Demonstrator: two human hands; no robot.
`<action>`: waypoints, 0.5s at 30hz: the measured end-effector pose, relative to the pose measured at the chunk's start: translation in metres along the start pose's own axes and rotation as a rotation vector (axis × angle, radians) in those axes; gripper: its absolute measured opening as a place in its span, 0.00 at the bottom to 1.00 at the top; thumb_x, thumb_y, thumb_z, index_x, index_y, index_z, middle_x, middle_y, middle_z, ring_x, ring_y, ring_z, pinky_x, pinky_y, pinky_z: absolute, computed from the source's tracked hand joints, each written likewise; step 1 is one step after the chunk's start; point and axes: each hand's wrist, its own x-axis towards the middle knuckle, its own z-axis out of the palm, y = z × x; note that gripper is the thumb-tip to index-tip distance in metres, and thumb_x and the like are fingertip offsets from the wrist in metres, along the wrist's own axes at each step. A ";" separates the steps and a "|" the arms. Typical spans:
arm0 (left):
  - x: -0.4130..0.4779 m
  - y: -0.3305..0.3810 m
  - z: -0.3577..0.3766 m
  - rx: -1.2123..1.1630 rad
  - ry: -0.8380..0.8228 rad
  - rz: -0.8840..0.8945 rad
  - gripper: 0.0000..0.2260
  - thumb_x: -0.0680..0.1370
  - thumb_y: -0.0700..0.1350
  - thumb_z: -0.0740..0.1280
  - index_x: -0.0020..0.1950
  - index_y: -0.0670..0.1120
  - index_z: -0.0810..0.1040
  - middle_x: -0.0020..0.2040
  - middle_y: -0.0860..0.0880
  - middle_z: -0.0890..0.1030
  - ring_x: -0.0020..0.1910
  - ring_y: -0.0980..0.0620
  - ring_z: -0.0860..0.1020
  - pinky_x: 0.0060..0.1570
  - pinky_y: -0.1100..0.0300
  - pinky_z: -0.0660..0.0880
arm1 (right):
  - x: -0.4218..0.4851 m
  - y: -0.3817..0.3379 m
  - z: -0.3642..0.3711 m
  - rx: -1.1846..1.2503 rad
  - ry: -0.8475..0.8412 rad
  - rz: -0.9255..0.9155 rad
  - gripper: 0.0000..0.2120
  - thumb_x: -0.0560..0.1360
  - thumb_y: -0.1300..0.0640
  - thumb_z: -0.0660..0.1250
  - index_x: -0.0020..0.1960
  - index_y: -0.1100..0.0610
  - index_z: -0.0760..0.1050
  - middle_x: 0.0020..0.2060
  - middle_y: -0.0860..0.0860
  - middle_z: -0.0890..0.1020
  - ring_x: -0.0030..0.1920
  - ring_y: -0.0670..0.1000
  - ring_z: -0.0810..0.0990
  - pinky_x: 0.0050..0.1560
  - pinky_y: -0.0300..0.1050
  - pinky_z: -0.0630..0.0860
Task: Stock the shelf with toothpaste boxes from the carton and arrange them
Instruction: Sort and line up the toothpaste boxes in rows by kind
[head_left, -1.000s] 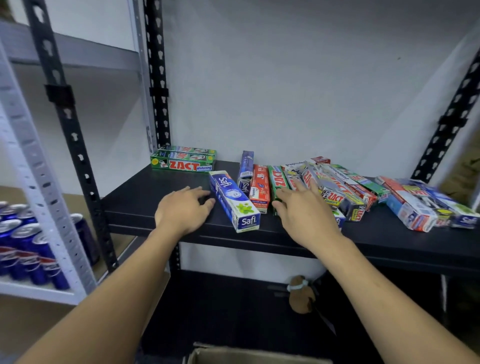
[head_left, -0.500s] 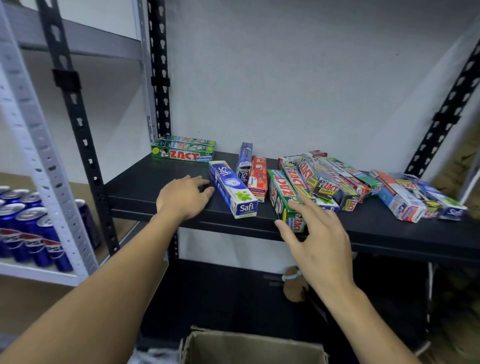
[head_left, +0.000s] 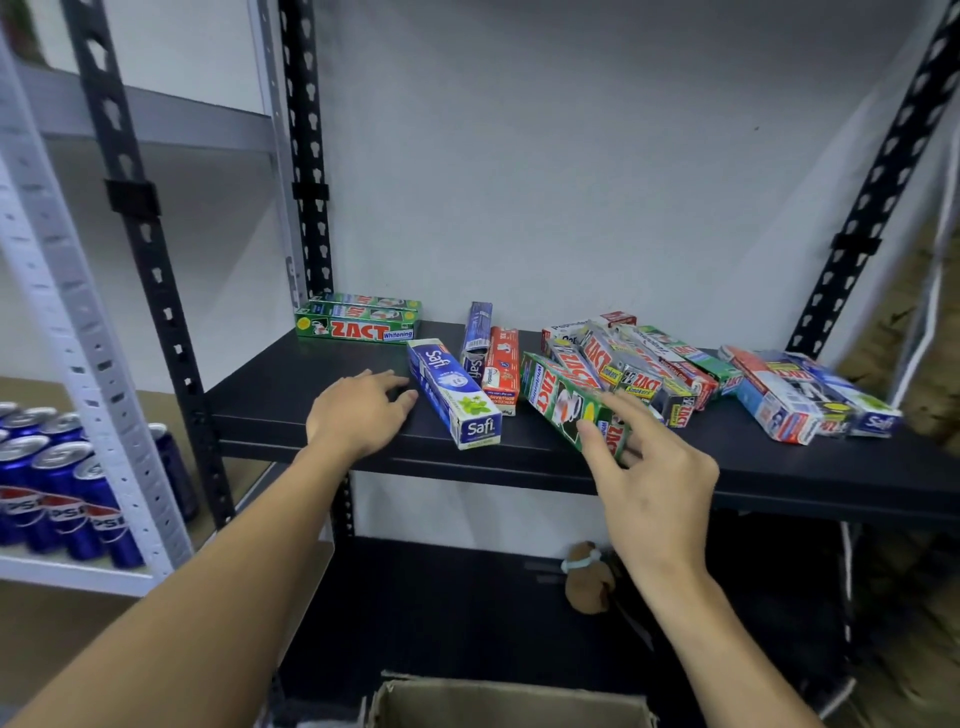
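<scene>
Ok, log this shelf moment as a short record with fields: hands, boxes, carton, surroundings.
left hand: flat on the black shelf, fingertips beside the blue Safi box
right hand: fingers spread, at the green Zact box; contact unclear
tidy stack: Zact boxes, back left corner
loose pile: boxes overlapping, right of centre
carton: open, below the shelf
neighbouring rack: Pepsi cans

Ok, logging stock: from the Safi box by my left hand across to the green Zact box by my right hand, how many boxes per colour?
Blue: 2, Safi box and darker blue box
Red box: 1
Green Zact box: 1
Total: 4
</scene>
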 end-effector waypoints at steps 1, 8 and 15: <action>0.000 0.000 0.000 -0.002 -0.003 0.000 0.22 0.82 0.63 0.54 0.74 0.59 0.69 0.76 0.55 0.67 0.76 0.48 0.63 0.66 0.47 0.68 | 0.002 -0.002 -0.003 0.001 0.015 0.007 0.15 0.74 0.55 0.74 0.59 0.55 0.82 0.41 0.45 0.77 0.30 0.40 0.71 0.43 0.41 0.81; 0.003 -0.004 0.000 -0.047 -0.027 0.022 0.21 0.82 0.62 0.55 0.74 0.58 0.70 0.76 0.54 0.67 0.77 0.48 0.62 0.67 0.47 0.67 | 0.013 -0.012 -0.019 0.078 0.087 0.054 0.12 0.73 0.54 0.75 0.56 0.50 0.83 0.30 0.47 0.81 0.33 0.49 0.82 0.37 0.31 0.77; 0.008 -0.021 -0.014 -0.053 0.002 0.032 0.21 0.79 0.62 0.62 0.68 0.54 0.76 0.66 0.51 0.79 0.64 0.46 0.75 0.60 0.50 0.74 | 0.031 -0.020 -0.018 0.170 0.108 0.070 0.12 0.73 0.52 0.74 0.56 0.49 0.82 0.32 0.54 0.83 0.37 0.53 0.85 0.39 0.45 0.81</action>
